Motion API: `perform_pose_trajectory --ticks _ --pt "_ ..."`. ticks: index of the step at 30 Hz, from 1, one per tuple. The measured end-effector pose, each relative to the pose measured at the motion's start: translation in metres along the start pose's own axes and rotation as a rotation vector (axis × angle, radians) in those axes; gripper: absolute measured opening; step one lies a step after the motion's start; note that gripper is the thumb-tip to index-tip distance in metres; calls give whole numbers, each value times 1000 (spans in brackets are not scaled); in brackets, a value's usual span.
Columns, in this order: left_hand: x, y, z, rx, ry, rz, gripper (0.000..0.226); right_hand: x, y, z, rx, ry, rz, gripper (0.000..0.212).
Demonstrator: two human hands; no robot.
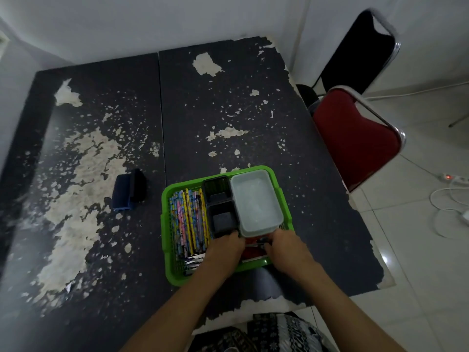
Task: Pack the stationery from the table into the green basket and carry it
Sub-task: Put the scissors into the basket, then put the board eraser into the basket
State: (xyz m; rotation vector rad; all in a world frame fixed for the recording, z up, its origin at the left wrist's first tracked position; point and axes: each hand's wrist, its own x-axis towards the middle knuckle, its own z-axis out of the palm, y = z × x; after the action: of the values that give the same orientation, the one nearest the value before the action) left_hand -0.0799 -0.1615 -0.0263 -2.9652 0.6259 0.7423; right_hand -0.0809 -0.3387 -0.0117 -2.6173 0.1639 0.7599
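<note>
Far left and across most of the frame: dark table [228, 110], surface badly peeled, pale patches showing through. Left of centre on the table lies a dark blue case [129, 190], well apart from the basket, not packed.

Centre, slightly low: green basket [166, 224] sits on the table near its front edge. Inside, at the basket's left side, a row of patterned pencils [189, 219] lying lengthwise. Just right of them, two small black trays [220, 207], one behind the other, touching. Right of those, a translucent white lidded box [256, 204] fills the basket's right part. At the basket's near end, between the hands, a red-and-dark item [255, 246], mostly hidden, cannot tell what it is. Some silvery items [194, 261] lie at the near-left corner, blurred.

Left hand [224, 247] is inside the near end of the basket, fingertips curled down at the near edge of the closer black tray; cannot tell whether it grips anything. Right hand [285, 246] is beside it, fingers curled at the near edge of the white box; grasp also unclear. Hands near each other, not touching.

Right of frame: red chair [355, 138] by the table edge, black chair [355, 52] behind it in the upper right. White cables [446, 196] on the tiled floor at far right. Patterned clothing [279, 334] at bottom centre.
</note>
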Motion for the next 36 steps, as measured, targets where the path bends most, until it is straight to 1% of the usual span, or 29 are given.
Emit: perform_pose_trajectory --ticks 4,7,9,11,12,15,16,18,20,22,25,28,30,31,34,36 --pt "5 1 5 -29 5 -30 35 -1 2 3 5 9 -29 24" --pt "0 -3 5 -75 65 -23 34 -1 5 5 6 16 -61 18" --pt "-8 -4 7 -149 162 -18 25 -5 7 2 13 13 -94 15" --pt "-20 -6 9 -258 265 -25 11 -7 4 -2 31 31 -125 16" --pt "-28 -11 12 -336 339 -35 8 -8 -5 -6 52 35 -150 16" --pt "-48 -18 8 -579 501 -63 14 -12 -33 -17 157 27 -222 13" --pt "-60 -31 8 -643 549 -105 15 -13 -55 -15 170 10 -258 11" --pt "-66 -46 2 -705 602 -175 16 -8 -81 -17 197 0 -310 10" --pt "-76 -75 -1 -767 626 -259 16 -4 -116 -7 173 -22 -388 13" --pt "-82 -105 -1 -805 639 -327 15 3 -146 8 172 -42 -435 30" --pt "-92 -153 0 -844 655 -374 19 18 -192 38 150 -30 -491 58" --pt "-94 -196 6 -846 638 -418 18 32 -229 62 34 26 -511 69" --pt "-92 -219 10 -839 604 -455 17 39 -246 73 -14 34 -502 68" --pt "-90 -230 13 -848 592 -470 16 42 -252 77 -27 48 -490 62" --pt "-80 -267 19 -878 566 -522 21 50 -262 85 -40 117 -430 37" --pt "-71 -292 22 -887 563 -565 27 54 -268 88 -27 137 -398 27"
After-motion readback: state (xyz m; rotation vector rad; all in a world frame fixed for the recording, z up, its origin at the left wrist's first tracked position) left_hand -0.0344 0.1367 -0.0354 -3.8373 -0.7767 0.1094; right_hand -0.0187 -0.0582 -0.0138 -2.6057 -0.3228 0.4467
